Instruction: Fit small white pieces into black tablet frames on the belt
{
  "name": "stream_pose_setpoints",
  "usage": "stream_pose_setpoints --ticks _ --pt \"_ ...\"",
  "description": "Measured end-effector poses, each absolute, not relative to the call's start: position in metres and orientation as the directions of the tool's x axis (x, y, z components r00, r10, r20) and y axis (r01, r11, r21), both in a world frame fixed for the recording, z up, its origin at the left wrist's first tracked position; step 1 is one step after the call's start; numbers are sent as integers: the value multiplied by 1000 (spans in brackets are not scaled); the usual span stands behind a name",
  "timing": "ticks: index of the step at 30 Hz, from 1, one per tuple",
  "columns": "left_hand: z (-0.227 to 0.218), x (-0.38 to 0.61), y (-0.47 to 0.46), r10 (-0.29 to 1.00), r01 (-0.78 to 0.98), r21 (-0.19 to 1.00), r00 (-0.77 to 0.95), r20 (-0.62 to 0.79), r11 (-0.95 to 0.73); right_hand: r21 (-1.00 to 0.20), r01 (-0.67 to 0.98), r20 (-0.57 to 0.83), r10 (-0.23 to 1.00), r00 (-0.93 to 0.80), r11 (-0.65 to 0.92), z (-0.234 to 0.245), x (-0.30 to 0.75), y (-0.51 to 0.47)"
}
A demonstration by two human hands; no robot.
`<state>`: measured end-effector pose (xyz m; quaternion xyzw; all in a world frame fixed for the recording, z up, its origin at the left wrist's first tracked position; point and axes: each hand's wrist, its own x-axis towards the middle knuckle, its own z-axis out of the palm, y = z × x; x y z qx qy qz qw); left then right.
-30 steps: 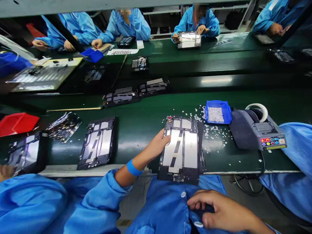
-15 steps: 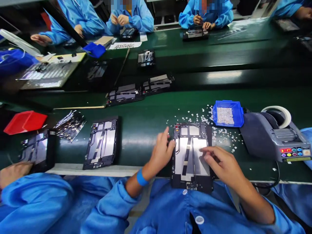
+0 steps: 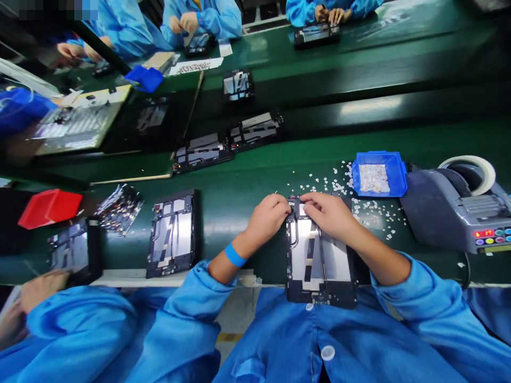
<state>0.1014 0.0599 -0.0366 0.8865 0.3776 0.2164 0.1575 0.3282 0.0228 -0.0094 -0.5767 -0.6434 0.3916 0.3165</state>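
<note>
In front of me an opened tablet lies on the bench edge, its silver battery panels, black ribbon and wires exposed. At its top left corner is my left hand, fingers curled and pressed together. My right hand reaches over the tablet's top edge from the right, its thumb and index finger bent close together near the small silver plates. Whatever either hand pinches is too small or hidden to name. Small white pieces are scattered beyond and to the right of the tablet.
On the right stand a blue bin of white pieces and a grey tape dispenser. Leftward lie another opened tablet, a pile of strips and a red bin. A co-worker's hand is at far left; others work opposite.
My right hand has moved up from the tablet's right side to its top edge. My left hand has curled its raised finger in at the top left corner. The view has shifted slightly.
</note>
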Motion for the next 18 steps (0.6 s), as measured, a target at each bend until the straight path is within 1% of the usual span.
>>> stream_pose_setpoints --ticks 3,5,6,8,10,12,13,16,18 --pt "-41 103 57 778 606 495 551 303 -622 -922 387 -106 972 -212 -16 -13 317 41" --pt "-41 108 52 807 570 583 499 315 -580 -943 323 -152 963 -223 -74 -15 313 46" --pt "-39 110 49 827 533 649 471 306 -543 -949 299 -164 963 -215 -95 -16 313 46" --pt "-36 115 41 891 431 809 391 232 -400 -959 261 -161 970 -184 -109 -17 313 43" --pt "-33 120 33 951 323 928 295 87 -185 -964 251 -131 978 -161 -87 -17 314 38" --pt "-32 125 29 972 258 966 229 -45 -16 -960 276 -94 986 -141 -52 -16 313 34" --pt "-31 126 28 973 247 969 214 -85 30 -954 299 -75 988 -138 -31 -16 312 31" --pt "-30 130 28 975 235 968 178 -136 92 -908 414 8 993 -121 58 -17 310 26" --pt "-30 131 29 978 222 969 147 -147 112 -829 545 91 991 -96 129 -19 308 21"
